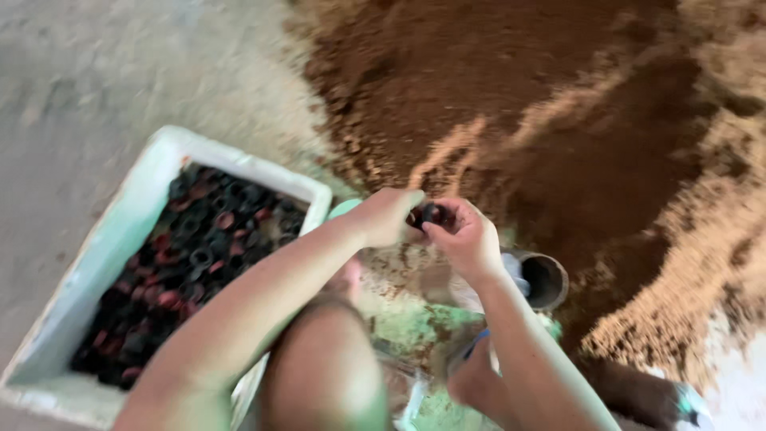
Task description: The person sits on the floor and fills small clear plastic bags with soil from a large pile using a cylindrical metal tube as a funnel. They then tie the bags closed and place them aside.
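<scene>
My left hand [384,215] and my right hand [467,238] meet in front of me, both pinching a small black ring-shaped piece [429,214] between their fingertips. The frame is blurred, so the piece's exact shape is hard to tell. Left of my left arm stands a white foam box [104,255] filled with several small black and dark red ring-shaped pieces [199,255]. Just right of my right wrist lies a dark round cup [544,279] on its side with its mouth open toward me.
A large heap of dark brown soil [519,120] with paler sandy streaks spreads across the ground ahead and to the right. Grey concrete floor [96,72] lies to the left. My knees and a foot show at the bottom, over a green patch [415,327].
</scene>
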